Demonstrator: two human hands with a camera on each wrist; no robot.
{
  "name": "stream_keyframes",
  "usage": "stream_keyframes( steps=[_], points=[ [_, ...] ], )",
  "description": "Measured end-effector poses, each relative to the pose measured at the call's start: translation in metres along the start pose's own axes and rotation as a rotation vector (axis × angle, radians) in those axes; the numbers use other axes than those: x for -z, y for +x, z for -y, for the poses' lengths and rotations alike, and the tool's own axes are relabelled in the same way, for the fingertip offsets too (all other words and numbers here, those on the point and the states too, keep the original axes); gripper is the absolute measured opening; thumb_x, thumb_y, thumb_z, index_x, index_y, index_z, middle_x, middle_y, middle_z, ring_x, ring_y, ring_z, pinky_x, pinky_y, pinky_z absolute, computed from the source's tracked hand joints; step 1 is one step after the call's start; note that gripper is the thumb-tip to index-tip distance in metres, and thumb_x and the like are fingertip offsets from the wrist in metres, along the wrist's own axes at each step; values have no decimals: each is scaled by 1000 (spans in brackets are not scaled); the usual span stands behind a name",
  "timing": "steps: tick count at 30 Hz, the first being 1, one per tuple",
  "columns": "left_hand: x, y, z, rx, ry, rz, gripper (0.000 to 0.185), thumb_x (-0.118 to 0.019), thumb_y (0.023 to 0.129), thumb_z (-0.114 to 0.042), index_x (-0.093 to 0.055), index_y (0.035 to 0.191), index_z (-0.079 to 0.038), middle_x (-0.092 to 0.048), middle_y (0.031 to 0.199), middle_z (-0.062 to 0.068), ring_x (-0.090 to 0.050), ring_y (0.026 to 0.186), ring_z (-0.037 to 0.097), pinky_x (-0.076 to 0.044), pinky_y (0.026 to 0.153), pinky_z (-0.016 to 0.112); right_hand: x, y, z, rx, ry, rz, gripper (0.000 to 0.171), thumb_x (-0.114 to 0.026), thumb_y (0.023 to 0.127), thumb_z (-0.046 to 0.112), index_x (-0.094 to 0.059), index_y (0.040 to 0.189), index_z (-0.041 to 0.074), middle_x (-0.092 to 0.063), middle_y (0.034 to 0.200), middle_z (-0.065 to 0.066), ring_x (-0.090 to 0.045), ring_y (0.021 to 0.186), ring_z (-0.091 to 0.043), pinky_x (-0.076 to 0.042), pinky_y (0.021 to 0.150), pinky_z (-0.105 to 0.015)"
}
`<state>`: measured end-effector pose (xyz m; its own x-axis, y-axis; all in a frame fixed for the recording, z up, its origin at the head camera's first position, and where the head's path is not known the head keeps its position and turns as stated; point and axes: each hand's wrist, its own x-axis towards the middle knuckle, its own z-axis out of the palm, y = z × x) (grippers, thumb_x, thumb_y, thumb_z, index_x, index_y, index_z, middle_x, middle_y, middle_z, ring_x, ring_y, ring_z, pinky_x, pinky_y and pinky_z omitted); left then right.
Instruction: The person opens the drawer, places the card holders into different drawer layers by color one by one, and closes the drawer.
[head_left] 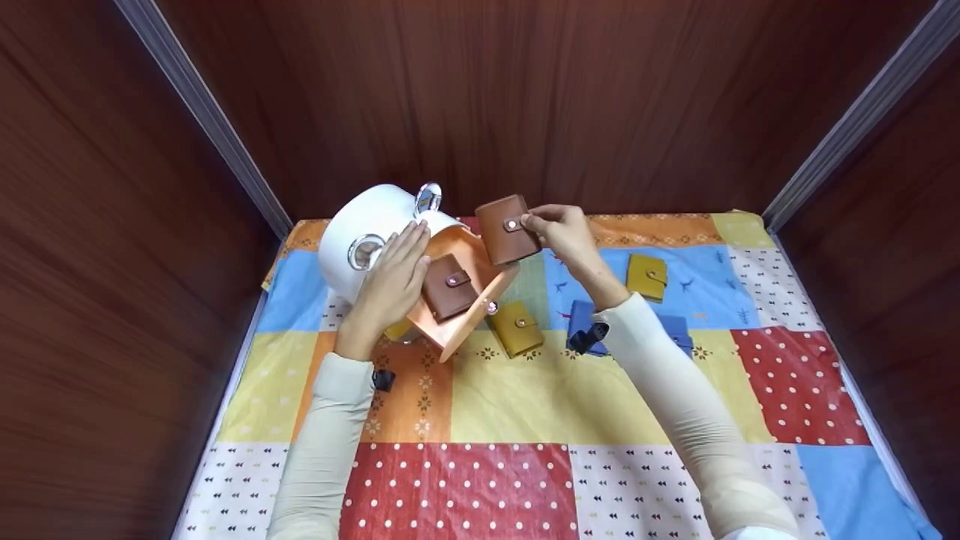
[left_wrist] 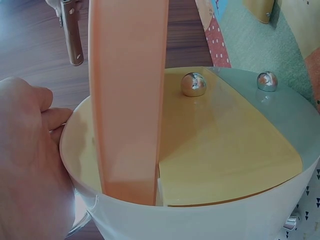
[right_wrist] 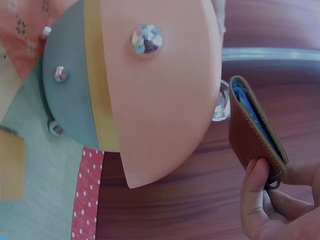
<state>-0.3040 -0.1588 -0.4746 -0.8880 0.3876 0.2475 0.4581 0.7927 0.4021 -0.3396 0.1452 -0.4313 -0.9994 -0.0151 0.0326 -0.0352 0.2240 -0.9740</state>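
Observation:
My right hand point(head_left: 566, 232) pinches a brown snap-strap wallet point(head_left: 499, 232) at its strap, held up above the right end of a pulled-out orange drawer point(head_left: 465, 328). Something blue shows inside the wallet's open edge in the right wrist view. The drawer belongs to a white drum-shaped organizer point(head_left: 360, 217), and another brown wallet point(head_left: 448, 292) lies in it. My left hand point(head_left: 394, 277) rests with straight fingers on the organizer's top, beside the drawer. In the left wrist view, a yellow panel point(left_wrist: 225, 155) and a grey-green panel point(left_wrist: 275, 105) with chrome knobs form the organizer's face.
On the patchwork cloth point(head_left: 517, 405), a yellow wallet point(head_left: 517, 330) lies just below the drawer and another yellow wallet point(head_left: 646, 277) farther right. Blue wallets point(head_left: 677, 330) lie partly hidden by my right arm. Brown wood-grain walls point(head_left: 525, 105) enclose the back and sides.

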Motion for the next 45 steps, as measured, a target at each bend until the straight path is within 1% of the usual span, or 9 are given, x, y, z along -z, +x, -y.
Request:
stream_keyframes(
  steps=[5, 12, 16, 19, 23, 30, 38, 45],
  points=[
    [1, 0, 0, 3, 0, 7, 57, -27, 117, -32, -29, 167, -4, -22, 178, 8, -16, 168, 27, -6, 139, 43, -7, -1, 5, 10, 5, 24, 27, -68, 103, 15, -76, 118, -7, -76, 101, -10, -70, 77, -8, -61, 69, -19],
    [1, 0, 0, 6, 4, 8, 57, -27, 117, -32, -28, 167, -5, -22, 178, 7, -15, 168, 27, -7, 139, 43, -17, -5, 6, 22, -45, 49, 29, -70, 102, 16, -76, 120, -6, -78, 107, -15, -69, 78, -6, -60, 70, -19],
    [0, 0, -1, 6, 3, 6, 57, -28, 117, -32, -28, 167, -5, -21, 178, 7, -15, 168, 27, -6, 139, 42, -22, -7, 6, 23, -34, 69, 29, -69, 103, 16, -76, 121, -5, -78, 108, -16, -70, 78, -6, -60, 71, -20],
    [0, 0, -2, 8, 3, 9, 57, -28, 117, -32, -27, 167, -6, -21, 178, 7, -14, 168, 26, -6, 139, 42, -25, -8, 5, 9, -12, 85, 31, -69, 103, 15, -74, 124, -7, -77, 114, -19, -71, 78, -5, -61, 71, -19],
    [1, 1, -2, 2, -3, 1, 57, -28, 117, -32, -29, 167, -5, -23, 178, 7, -16, 168, 27, -7, 139, 43, -29, -9, 4, 7, -27, 101, 32, -70, 103, 15, -74, 125, -7, -75, 121, -23, -70, 80, -6, -60, 72, -19],
    [0, 1, -2, -10, -11, -18, 56, -30, 117, -29, -32, 166, -3, -26, 177, 9, -19, 167, 28, -8, 139, 43, -36, -11, 3, 21, -86, 115, 29, -73, 101, 17, -76, 120, -5, -77, 112, -19, -68, 81, -9, -58, 70, -19],
    [-1, 1, -1, 3, -12, -5, 56, -30, 117, -29, -30, 166, -4, -24, 178, 8, -17, 167, 28, -7, 139, 43, -40, -12, -1, 38, -148, 143, 30, -74, 101, 20, -77, 120, -3, -78, 116, -19, -69, 85, -11, -58, 71, -19],
    [-1, 1, -1, -6, -13, -14, 56, -30, 117, -31, -30, 166, -3, -24, 177, 9, -18, 167, 28, -7, 139, 44, -44, -11, -4, 22, -138, 173, 29, -73, 102, 21, -77, 121, -1, -78, 117, -18, -72, 85, -12, -62, 73, -21]
  ],
)
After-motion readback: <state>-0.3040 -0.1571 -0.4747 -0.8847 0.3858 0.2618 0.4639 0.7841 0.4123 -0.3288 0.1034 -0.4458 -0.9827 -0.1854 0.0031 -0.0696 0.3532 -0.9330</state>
